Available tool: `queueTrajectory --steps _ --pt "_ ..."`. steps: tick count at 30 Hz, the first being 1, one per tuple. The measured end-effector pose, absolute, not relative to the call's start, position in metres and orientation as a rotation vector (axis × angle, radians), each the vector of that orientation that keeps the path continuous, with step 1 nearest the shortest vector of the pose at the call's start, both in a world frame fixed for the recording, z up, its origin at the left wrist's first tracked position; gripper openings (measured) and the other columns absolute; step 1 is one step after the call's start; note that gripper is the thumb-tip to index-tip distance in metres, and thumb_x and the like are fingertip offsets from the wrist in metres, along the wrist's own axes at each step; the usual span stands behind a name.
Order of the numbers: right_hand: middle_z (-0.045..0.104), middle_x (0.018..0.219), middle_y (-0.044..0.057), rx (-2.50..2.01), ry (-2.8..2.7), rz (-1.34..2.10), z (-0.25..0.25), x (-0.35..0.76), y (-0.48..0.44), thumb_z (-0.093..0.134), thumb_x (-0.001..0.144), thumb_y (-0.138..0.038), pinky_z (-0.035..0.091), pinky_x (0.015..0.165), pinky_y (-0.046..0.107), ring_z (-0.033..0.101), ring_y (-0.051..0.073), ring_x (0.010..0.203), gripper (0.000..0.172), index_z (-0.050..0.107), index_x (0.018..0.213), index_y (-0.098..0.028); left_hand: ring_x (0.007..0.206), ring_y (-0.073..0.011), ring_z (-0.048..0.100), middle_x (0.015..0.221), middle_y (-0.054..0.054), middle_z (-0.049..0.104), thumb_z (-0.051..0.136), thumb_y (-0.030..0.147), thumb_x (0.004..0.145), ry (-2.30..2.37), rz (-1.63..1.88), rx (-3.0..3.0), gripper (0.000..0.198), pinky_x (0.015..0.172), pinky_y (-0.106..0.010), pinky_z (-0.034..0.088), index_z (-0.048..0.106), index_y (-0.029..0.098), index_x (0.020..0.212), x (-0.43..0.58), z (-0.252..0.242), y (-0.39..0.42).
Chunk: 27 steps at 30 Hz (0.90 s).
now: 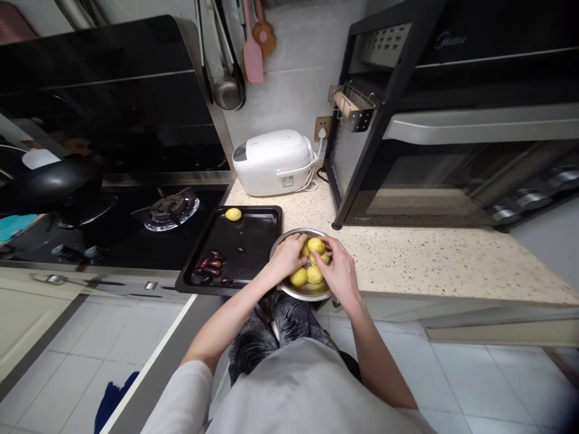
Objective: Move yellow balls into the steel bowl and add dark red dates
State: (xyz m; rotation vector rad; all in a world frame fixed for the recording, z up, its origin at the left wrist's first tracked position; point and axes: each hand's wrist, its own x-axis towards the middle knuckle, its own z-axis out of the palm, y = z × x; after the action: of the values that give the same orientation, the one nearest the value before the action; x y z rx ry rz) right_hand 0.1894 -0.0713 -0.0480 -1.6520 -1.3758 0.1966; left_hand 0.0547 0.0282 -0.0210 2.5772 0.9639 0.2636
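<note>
A round metal bowl [296,293] stands at the counter's front edge with several yellow lemons [315,274] in it. My right hand [340,271] reaches in from the right, its thumb and fingers closed around an upper lemon [316,245]. From the left, my left hand [288,258] reaches over the rim with its fingers bent down among the lemons; what they grip, if anything, is partly hidden. Beside the bowl is a black baking tray [257,238], bearing one lemon [233,214] at its back and several dark red, oval fruits [212,265] near its front left.
A white appliance [274,160] with a cord sits against the wall. To the right, a black rack [350,199] holds a large oven [434,181]. Left of the tray is a gas hob [167,208] with a dark pan [49,184]. An open drawer [158,367] juts out below the tray.
</note>
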Motion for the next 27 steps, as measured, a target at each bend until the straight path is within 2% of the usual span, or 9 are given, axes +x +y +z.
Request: queueTrajectory --steps 5,11,16,22,27 --pt "0.07 0.123 0.014 -1.787 -1.457 0.093 -0.046 0.191 -0.064 0.049 0.102 -0.034 0.057 0.081 0.043 0.071 0.03 0.098 0.03 0.058 0.126 -0.02 0.118 -0.0289 0.066 0.132 -0.015 0.066 0.068 0.015 0.086 1.108 0.356 2.559 0.044 0.101 -0.04 0.055 0.056 0.014 0.129 0.049 -0.025 0.021" --pt "0.07 0.119 0.014 -1.851 -1.617 0.006 -0.041 0.194 -0.059 0.043 0.104 -0.029 0.055 0.085 0.042 0.069 0.031 0.104 0.028 0.057 0.126 -0.02 0.119 -0.0282 0.065 0.13 -0.015 0.065 0.062 0.017 0.093 1.185 0.359 2.636 0.035 0.1 -0.039 0.056 0.057 0.014 0.127 0.046 -0.027 0.013" --pt "0.07 0.119 0.012 -1.759 -1.728 0.035 -0.041 0.198 -0.055 0.043 0.105 -0.03 0.054 0.092 0.041 0.066 0.029 0.112 0.025 0.056 0.124 -0.021 0.118 -0.0264 0.065 0.13 -0.012 0.064 0.061 0.017 0.094 1.233 0.329 2.676 0.036 0.098 -0.037 0.057 0.057 0.017 0.129 0.046 -0.026 0.008" --pt "0.07 0.127 0.012 -1.785 -1.796 0.079 -0.045 0.199 -0.048 0.044 0.106 -0.028 0.053 0.093 0.043 0.068 0.029 0.107 0.027 0.056 0.128 -0.02 0.118 -0.0268 0.064 0.127 -0.013 0.064 0.058 0.019 0.097 1.24 0.311 2.685 0.028 0.098 -0.037 0.057 0.059 0.016 0.125 0.046 -0.026 0.007" --pt "0.071 0.127 0.013 -1.789 -1.798 0.062 -0.048 0.198 -0.045 0.045 0.104 -0.026 0.053 0.095 0.044 0.068 0.029 0.111 0.029 0.058 0.129 -0.02 0.117 -0.0257 0.064 0.126 -0.012 0.065 0.054 0.02 0.101 1.235 0.344 2.686 0.026 0.097 -0.037 0.056 0.059 0.018 0.126 0.045 -0.029 0.007"
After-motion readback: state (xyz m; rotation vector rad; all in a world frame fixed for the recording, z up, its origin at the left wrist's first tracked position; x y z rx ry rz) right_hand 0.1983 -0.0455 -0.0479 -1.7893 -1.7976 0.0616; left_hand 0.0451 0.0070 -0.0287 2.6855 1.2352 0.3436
